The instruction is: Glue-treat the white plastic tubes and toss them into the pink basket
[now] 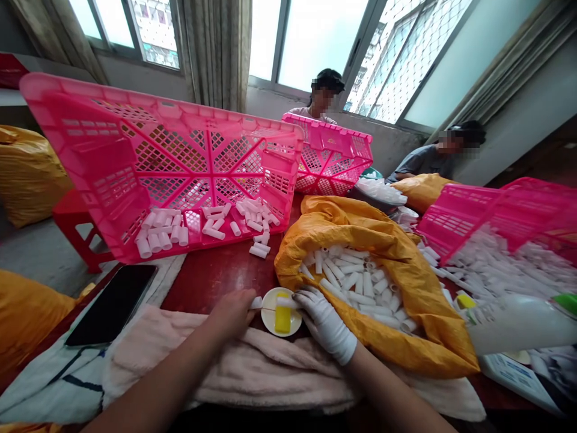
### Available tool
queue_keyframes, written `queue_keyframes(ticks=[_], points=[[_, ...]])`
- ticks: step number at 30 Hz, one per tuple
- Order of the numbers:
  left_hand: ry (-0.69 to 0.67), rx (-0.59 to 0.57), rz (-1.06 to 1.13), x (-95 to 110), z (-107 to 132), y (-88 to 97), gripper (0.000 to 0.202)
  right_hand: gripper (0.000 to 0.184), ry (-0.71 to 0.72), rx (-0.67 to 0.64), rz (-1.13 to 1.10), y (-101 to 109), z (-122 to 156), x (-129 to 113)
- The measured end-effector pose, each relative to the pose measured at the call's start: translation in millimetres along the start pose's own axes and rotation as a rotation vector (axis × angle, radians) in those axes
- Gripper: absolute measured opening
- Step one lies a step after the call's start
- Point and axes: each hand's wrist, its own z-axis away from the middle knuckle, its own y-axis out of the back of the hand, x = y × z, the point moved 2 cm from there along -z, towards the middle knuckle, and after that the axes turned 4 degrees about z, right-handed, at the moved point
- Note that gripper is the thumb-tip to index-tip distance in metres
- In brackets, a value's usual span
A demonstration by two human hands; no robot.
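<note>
My bare left hand (234, 311) pinches a small white tube (256, 302) at the edge of a small white dish (270, 322). A yellow piece (282, 313) lies in the dish. My right hand (325, 322), in a white glove, is closed over the dish's right side and seems to hold a thin stick (274, 310) that reaches toward the tube. Right of the hands, an open yellow sack (406, 282) is full of white tubes (356, 276). Both forearms rest on a pinkish towel (252, 367).
A tilted pink basket (112, 150) with several white tubes stands behind the hands. A black phone (112, 304) lies to the left. More pink baskets (473, 216) and loose tubes are on the right. Two people sit across the red table (216, 273).
</note>
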Motion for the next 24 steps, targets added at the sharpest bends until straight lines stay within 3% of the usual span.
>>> queue_keyframes(ticks=[4,9,14,20,22,24], points=[[0.008,0.005,-0.005,1,0,2.2,0.009,0.028,0.096,-0.021,0.049,0,7,-1],[0.026,-0.002,0.006,1,1,2.1,0.011,0.031,-0.001,-0.013,0.07,4,8,-2],[0.02,0.006,0.016,2,1,2.5,0.014,0.02,0.047,-0.018,0.158,-8,15,-8],[0.017,0.016,0.035,1,0,3.3,0.017,0.016,0.187,-0.175,0.145,-4,19,-27],[0.03,0.014,0.022,2,0,5.8,0.018,0.016,0.258,-0.149,0.071,-1,17,-32],[0.036,0.062,-0.039,6,1,11.2,0.017,0.019,0.197,-0.022,-0.065,0,13,-30]])
